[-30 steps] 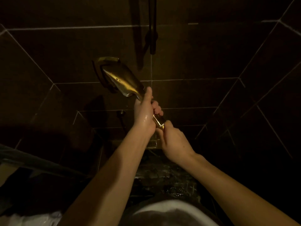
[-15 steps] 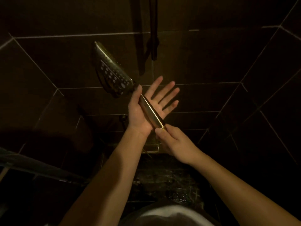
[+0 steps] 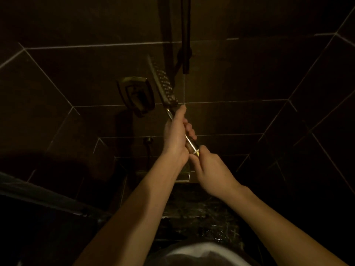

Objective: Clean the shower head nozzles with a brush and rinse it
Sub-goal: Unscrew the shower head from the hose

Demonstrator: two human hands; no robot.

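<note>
1. The shower head is held up in front of the dark tiled wall, off its mount, its flat nozzle face turned edge-on toward the right and its handle running down and right toward the person.

2. The left hand is wrapped around the handle just below the head, thumb lying up along the neck and fingers curled round the far side; it grips firmly.

3. The right hand is at the bottom end of the handle, where a pale ring shows. Its fingers are curled at the fitting there and seem to pinch or twist it, though the dim light makes the exact contact hard to read.

4. Handling, as a judgement: the head looks like rigid, shiny metal, and the skin of the left hand glistens, so the handle is probably wet and slippery. It should be light enough for one hand, but top-heavy, with the broad head out beyond the grip. The sound place to hold is the handle near the neck, where the left hand already is; that leaves the nozzle face free for scrubbing.

5. A brass-coloured wall fitting sits just left of the head, apart from it, and a dark vertical rail hangs above. No brush is visible.
</note>
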